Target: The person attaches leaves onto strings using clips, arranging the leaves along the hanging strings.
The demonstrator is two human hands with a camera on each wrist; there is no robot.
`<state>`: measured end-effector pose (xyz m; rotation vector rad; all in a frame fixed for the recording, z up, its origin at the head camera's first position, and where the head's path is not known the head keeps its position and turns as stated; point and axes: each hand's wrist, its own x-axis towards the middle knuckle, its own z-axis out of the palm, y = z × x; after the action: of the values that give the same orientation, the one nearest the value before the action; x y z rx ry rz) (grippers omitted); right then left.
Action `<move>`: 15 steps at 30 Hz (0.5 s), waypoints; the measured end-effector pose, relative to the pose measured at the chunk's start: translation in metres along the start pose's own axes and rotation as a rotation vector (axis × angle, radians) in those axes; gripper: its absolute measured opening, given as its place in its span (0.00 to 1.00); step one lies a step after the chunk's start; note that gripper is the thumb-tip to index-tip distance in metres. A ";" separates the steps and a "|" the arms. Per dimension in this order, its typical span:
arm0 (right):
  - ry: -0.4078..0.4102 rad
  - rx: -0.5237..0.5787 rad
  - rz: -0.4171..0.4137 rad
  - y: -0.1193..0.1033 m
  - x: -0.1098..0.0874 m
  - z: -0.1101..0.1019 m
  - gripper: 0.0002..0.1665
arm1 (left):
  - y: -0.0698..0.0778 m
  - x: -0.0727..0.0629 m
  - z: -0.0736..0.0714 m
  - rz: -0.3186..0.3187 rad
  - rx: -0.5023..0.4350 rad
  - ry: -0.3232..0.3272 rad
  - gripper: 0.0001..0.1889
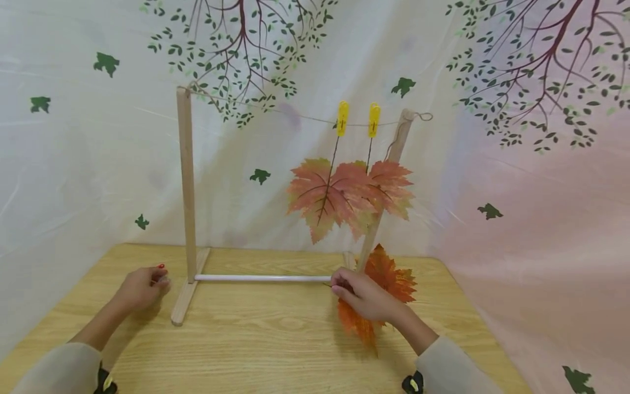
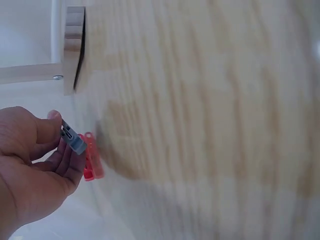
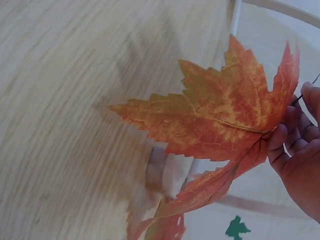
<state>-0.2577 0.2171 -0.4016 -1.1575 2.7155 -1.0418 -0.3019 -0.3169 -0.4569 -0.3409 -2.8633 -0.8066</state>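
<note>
My left hand [image 1: 143,289] is at the left of the wooden stand. In the left wrist view its thumb and fingers pinch a grey clothespin [image 2: 74,140]. A red clothespin [image 2: 93,157] shows right at the fingertips, partly hidden by them. My right hand [image 1: 363,294] pinches the thin stem of an orange maple leaf [image 3: 215,115] near the stand's right foot. The leaf spreads behind and below that hand, over the table. Two yellow clothespins [image 1: 342,119] on the string [image 1: 295,114] hold up pinkish leaves [image 1: 325,191] by their stems.
The stand has a left post [image 1: 186,186], a leaning right post [image 1: 401,137] and a white rod [image 1: 266,278] low between them. Its left foot [image 1: 183,303] juts toward me on the wooden table [image 1: 246,339]. A printed cloth [image 1: 221,208] hangs behind.
</note>
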 end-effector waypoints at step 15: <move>0.018 0.021 -0.023 -0.027 0.031 0.008 0.08 | 0.023 -0.012 -0.023 0.007 -0.143 0.024 0.17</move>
<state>-0.2609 0.1788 -0.3843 -1.1849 2.7043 -1.0854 -0.2824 -0.3118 -0.4286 -0.3557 -2.7872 -1.0091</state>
